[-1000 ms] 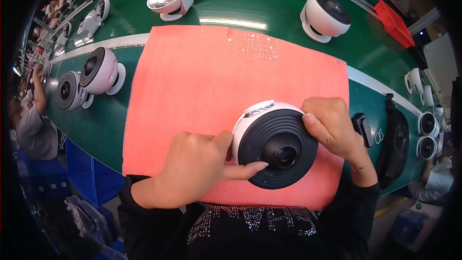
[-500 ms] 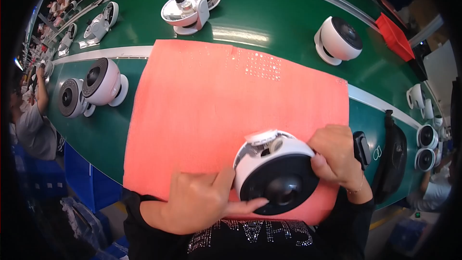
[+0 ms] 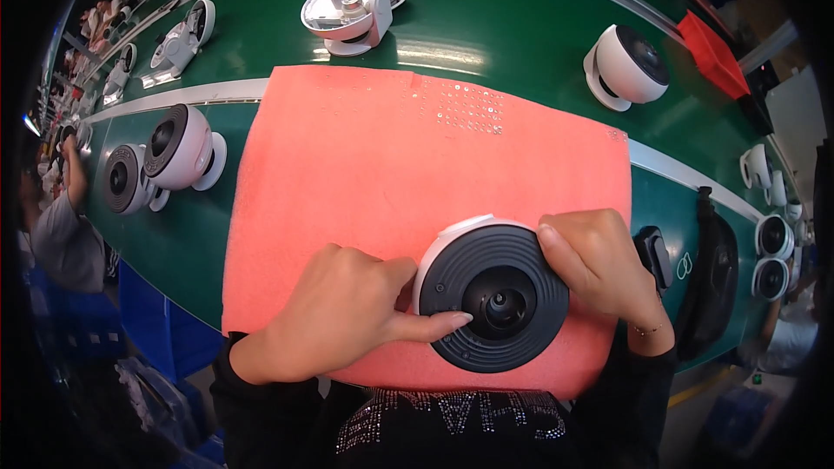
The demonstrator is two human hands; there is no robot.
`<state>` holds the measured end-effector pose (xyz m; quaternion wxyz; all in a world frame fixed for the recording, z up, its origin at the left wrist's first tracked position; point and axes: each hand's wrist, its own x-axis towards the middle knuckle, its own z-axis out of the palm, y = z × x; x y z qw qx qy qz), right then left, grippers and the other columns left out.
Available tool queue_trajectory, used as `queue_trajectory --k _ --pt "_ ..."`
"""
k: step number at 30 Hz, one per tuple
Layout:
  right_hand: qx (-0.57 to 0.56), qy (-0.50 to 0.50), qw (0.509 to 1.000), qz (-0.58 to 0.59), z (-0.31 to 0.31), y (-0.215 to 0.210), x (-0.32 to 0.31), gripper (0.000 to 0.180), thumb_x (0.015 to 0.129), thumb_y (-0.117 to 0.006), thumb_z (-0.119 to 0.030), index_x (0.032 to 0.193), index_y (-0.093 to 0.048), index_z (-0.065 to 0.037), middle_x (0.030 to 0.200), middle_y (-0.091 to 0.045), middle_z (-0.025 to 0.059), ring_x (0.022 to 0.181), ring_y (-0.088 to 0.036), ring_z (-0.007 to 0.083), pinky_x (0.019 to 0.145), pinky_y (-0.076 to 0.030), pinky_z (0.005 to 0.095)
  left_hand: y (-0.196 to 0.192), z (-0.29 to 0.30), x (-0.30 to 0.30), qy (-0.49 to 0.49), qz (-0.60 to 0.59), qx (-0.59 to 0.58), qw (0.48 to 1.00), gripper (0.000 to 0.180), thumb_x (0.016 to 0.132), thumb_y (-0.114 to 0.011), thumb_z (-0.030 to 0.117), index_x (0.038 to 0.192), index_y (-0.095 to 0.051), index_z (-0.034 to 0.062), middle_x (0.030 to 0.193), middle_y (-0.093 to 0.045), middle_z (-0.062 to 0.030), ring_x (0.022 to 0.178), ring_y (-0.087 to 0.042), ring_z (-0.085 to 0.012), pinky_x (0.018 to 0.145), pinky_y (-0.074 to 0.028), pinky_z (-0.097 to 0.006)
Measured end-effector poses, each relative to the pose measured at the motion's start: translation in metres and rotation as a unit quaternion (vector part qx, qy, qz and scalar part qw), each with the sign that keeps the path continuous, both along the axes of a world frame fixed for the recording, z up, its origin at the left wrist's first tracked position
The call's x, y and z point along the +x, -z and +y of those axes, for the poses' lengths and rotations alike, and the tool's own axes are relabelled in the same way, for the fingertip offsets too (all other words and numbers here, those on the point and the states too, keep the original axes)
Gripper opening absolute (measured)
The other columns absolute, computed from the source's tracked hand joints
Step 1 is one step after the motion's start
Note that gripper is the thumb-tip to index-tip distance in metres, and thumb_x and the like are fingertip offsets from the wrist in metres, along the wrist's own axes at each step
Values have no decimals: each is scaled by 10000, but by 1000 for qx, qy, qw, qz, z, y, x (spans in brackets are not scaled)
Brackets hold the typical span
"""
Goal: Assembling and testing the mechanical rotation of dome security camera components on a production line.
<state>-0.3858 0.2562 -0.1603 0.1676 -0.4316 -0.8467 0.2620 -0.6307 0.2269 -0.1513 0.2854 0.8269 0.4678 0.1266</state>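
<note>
At the near right of the mat [image 3: 365, 165], your left hand [image 3: 343, 313] and right hand [image 3: 599, 265] grip the device [image 3: 493, 295], fingers [image 3: 430, 326] closed at opposite sides; you seem to steady its face upward, and the next move likely calls for even pressure.

A head-worn fisheye looks steeply down on both hands [image 3: 339, 313] [image 3: 595, 265] from close above.

From afar, I see the black front cover [image 3: 473, 254] as ridged, matt plastic; the mat [image 3: 365, 156] resembles matt foam. The table [image 3: 504, 13] looks smooth, glossy.
</note>
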Motion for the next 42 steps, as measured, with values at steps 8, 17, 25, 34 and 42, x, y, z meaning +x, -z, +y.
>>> queue_trajectory --k 8,17,25,34,42 --pt "-14 3 1000 13 -2 5 2 278 863 -476 -222 666 -548 -40 551 -513 135 514 -518 331 483 -401 406 2 2 1 -6 36 -12 999 507 691 -675 479 568 -570 -1 410 -469 -106 373 -509 -263 418 -430 -342" --pt "116 -118 986 16 -23 -18 -25 431 666 -687 -295 1022 -586 -75 1023 -521 40 954 -444 253 833 -317 389 1 6 -7 -13 57 -11 998 426 642 -734 372 570 -537 1 473 -539 -101 422 -556 -237 427 -420 -299" --pt "-70 -177 970 150 -14 -16 -31 637 680 -682 -176 1245 -421 -42 1171 -499 114 996 -475 278 880 -347 382 8 9 -18 -15 90 10 996 438 670 -696 418 588 -584 3 447 -513 -119 410 -539 -280 436 -429 -342" --pt "-331 67 915 220 -8 18 -43 484 832 -608 -285 1150 -406 18 990 -597 161 914 -595 249 850 -438 345 57 4 -26 -78 -357 -332 870 679 743 -679 370 1205 -431 -61 1066 -566 -196 1019 -549 -236 800 -469 -321" --pt "-53 41 945 321 14 2 -96 654 598 -812 -308 1008 -397 -11 927 -579 168 879 -612 260 750 -490 337 6 13 -56 -52 -296 -18 954 844 633 -764 203 1299 -326 -75 1114 -552 -214 1026 -570 -272 794 -526 -362"
